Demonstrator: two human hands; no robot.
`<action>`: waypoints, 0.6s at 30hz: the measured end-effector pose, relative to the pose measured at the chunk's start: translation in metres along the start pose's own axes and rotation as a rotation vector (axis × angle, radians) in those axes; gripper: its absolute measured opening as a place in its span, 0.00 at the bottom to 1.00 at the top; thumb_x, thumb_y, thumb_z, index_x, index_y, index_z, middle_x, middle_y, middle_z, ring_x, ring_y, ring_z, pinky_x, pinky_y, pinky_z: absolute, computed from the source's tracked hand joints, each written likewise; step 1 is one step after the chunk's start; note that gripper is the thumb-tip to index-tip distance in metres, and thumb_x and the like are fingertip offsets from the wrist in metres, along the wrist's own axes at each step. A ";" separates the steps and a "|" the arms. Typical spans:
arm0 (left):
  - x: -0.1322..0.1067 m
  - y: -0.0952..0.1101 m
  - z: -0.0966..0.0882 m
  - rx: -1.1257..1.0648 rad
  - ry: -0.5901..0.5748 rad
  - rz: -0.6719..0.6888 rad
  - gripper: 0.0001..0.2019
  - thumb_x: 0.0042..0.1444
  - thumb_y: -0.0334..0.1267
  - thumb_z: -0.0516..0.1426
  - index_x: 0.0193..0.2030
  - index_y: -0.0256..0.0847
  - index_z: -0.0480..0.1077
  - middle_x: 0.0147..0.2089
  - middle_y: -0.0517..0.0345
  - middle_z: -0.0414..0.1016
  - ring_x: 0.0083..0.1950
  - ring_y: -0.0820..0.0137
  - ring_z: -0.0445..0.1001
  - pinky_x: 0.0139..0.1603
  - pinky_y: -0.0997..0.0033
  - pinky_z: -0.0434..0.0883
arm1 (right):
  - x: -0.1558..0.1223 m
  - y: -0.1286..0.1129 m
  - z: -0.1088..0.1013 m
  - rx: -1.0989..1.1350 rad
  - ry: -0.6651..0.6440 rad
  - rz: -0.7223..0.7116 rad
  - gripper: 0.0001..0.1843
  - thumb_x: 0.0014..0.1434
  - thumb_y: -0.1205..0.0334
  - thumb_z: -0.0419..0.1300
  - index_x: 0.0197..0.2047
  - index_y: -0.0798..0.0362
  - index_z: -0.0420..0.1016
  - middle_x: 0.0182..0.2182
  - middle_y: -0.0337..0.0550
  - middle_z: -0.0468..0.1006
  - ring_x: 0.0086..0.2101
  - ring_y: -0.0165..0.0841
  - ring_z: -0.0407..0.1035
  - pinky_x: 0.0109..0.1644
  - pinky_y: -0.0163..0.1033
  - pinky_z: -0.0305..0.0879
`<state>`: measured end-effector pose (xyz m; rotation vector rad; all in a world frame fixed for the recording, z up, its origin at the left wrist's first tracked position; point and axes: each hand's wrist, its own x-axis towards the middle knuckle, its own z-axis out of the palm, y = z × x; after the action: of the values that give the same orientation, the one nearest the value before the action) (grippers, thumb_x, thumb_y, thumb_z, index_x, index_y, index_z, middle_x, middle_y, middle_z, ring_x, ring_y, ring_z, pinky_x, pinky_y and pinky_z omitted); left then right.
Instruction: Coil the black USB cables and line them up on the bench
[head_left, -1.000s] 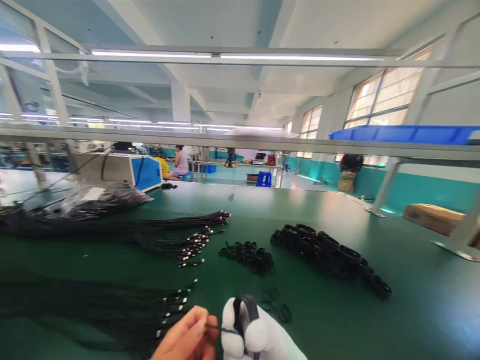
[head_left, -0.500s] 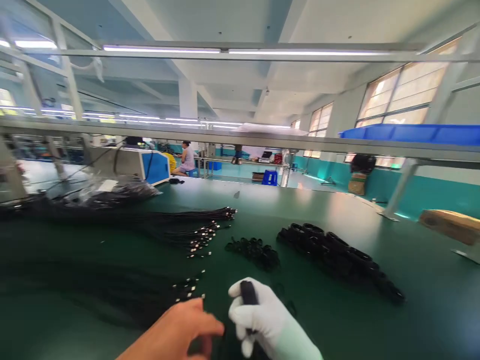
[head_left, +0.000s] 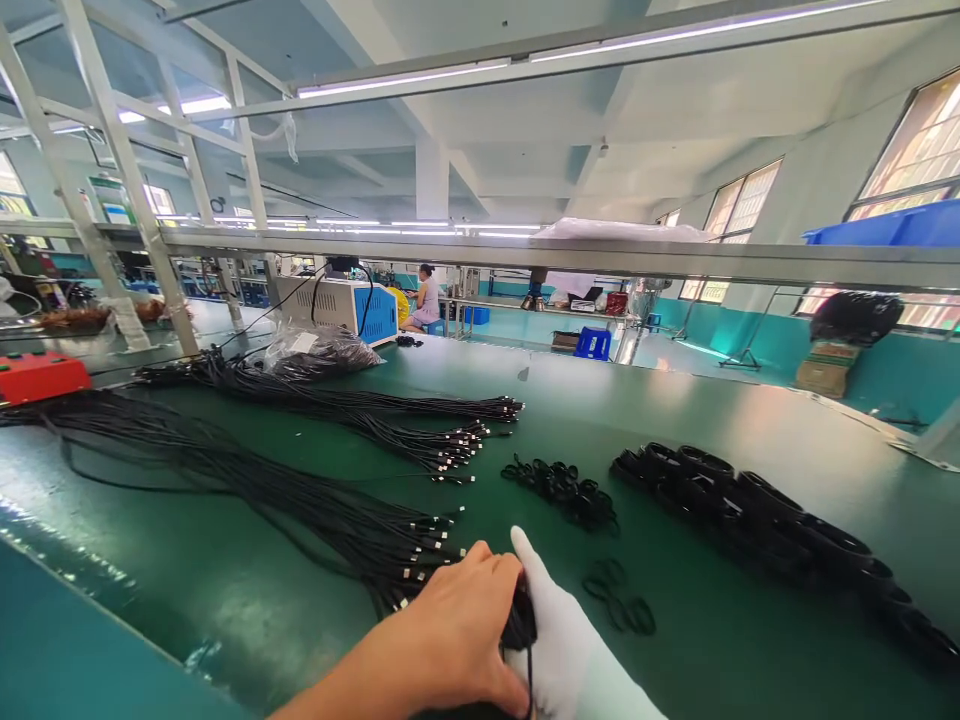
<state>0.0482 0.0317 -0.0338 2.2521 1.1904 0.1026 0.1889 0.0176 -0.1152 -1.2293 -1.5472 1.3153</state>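
My bare left hand (head_left: 457, 625) is closed round a bundle of black cable (head_left: 519, 622) at the bottom middle of the head view. Against the bundle's other side presses my right hand (head_left: 559, 635), in a white glove, its fingers mostly hidden behind the cable. A strand of the cable hangs down between both hands. Just left of them end the connector tips of a long spread of black cables (head_left: 300, 490). Beyond my hands lies a small heap of black loops (head_left: 562, 490), and a few loose loops (head_left: 619, 597) rest to the right.
Coiled black cables (head_left: 750, 510) form a long row on the right of the green table (head_left: 247, 610). A second cable spread (head_left: 360, 405), a plastic bag (head_left: 319, 350) and a blue-and-white machine (head_left: 337, 305) stand farther back. A red box (head_left: 43, 378) is far left. A person (head_left: 427, 298) sits in the distance.
My left hand has come over to the right and closed on the black cable bundle in my right hand. The head view has turned to the left.
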 end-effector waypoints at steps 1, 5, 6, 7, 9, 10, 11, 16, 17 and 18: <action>0.003 -0.003 -0.003 -0.009 -0.065 -0.003 0.29 0.32 0.41 0.66 0.46 0.40 0.70 0.43 0.52 0.72 0.44 0.55 0.69 0.40 0.64 0.67 | -0.002 -0.002 -0.002 -0.017 0.029 0.009 0.46 0.34 0.66 0.66 0.60 0.49 0.59 0.39 0.45 0.74 0.38 0.42 0.71 0.43 0.45 0.67; 0.011 -0.024 -0.006 -0.288 -0.186 0.025 0.12 0.46 0.37 0.55 0.38 0.41 0.74 0.36 0.59 0.77 0.37 0.66 0.73 0.34 0.74 0.66 | -0.013 -0.023 -0.014 -0.040 0.096 0.109 0.27 0.39 0.66 0.63 0.47 0.50 0.69 0.38 0.43 0.74 0.32 0.35 0.71 0.38 0.41 0.67; 0.011 -0.027 -0.002 -0.324 -0.142 0.027 0.12 0.48 0.34 0.51 0.35 0.41 0.75 0.34 0.61 0.78 0.35 0.68 0.73 0.33 0.75 0.66 | -0.017 -0.028 -0.017 -0.003 0.077 0.118 0.23 0.39 0.66 0.63 0.42 0.50 0.70 0.41 0.44 0.73 0.30 0.33 0.70 0.36 0.40 0.67; 0.009 -0.029 0.003 -0.325 -0.095 0.019 0.13 0.49 0.32 0.49 0.31 0.41 0.75 0.32 0.62 0.78 0.34 0.69 0.73 0.33 0.76 0.65 | -0.020 -0.033 -0.019 0.065 0.045 0.108 0.21 0.38 0.65 0.64 0.39 0.51 0.69 0.44 0.45 0.72 0.28 0.30 0.70 0.34 0.38 0.66; 0.005 -0.028 0.014 -0.283 -0.055 -0.017 0.12 0.47 0.31 0.48 0.25 0.41 0.73 0.25 0.63 0.76 0.28 0.71 0.72 0.29 0.76 0.64 | -0.025 -0.036 -0.022 0.268 -0.070 0.057 0.21 0.36 0.64 0.68 0.36 0.52 0.68 0.51 0.48 0.69 0.26 0.27 0.69 0.29 0.36 0.64; 0.003 -0.025 0.018 -0.281 -0.073 -0.046 0.11 0.47 0.31 0.49 0.23 0.41 0.72 0.22 0.63 0.74 0.24 0.72 0.70 0.26 0.76 0.64 | -0.026 -0.036 -0.022 0.390 -0.144 0.027 0.23 0.35 0.62 0.70 0.35 0.52 0.66 0.51 0.49 0.69 0.24 0.25 0.68 0.27 0.34 0.63; 0.001 -0.022 0.020 -0.311 -0.096 -0.084 0.10 0.46 0.32 0.50 0.21 0.40 0.70 0.19 0.63 0.72 0.20 0.73 0.67 0.23 0.75 0.62 | -0.026 -0.034 -0.023 0.509 -0.219 0.003 0.25 0.35 0.59 0.71 0.36 0.52 0.65 0.49 0.49 0.71 0.23 0.24 0.67 0.24 0.32 0.61; -0.003 -0.008 -0.002 -0.996 -0.023 -0.113 0.06 0.43 0.38 0.57 0.26 0.37 0.69 0.22 0.60 0.71 0.21 0.73 0.68 0.25 0.73 0.68 | -0.019 -0.019 -0.020 0.813 -0.462 -0.064 0.34 0.40 0.52 0.70 0.45 0.48 0.56 0.23 0.39 0.76 0.14 0.24 0.62 0.16 0.26 0.57; -0.002 -0.006 -0.006 -1.139 0.016 -0.075 0.08 0.42 0.38 0.58 0.30 0.36 0.70 0.25 0.59 0.73 0.25 0.73 0.70 0.29 0.72 0.70 | -0.017 -0.018 -0.019 0.827 -0.466 -0.069 0.34 0.41 0.53 0.69 0.46 0.48 0.55 0.22 0.39 0.76 0.14 0.24 0.63 0.16 0.26 0.58; -0.002 -0.005 -0.009 -1.242 0.046 -0.040 0.11 0.42 0.38 0.59 0.34 0.36 0.71 0.29 0.57 0.74 0.29 0.72 0.72 0.33 0.70 0.71 | -0.016 -0.017 -0.019 0.835 -0.453 -0.071 0.34 0.41 0.53 0.69 0.46 0.49 0.54 0.22 0.39 0.77 0.14 0.25 0.63 0.16 0.26 0.59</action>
<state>0.0401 0.0366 -0.0287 1.1229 0.8018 0.6718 0.2072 0.0069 -0.0944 -0.3607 -1.0783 1.9914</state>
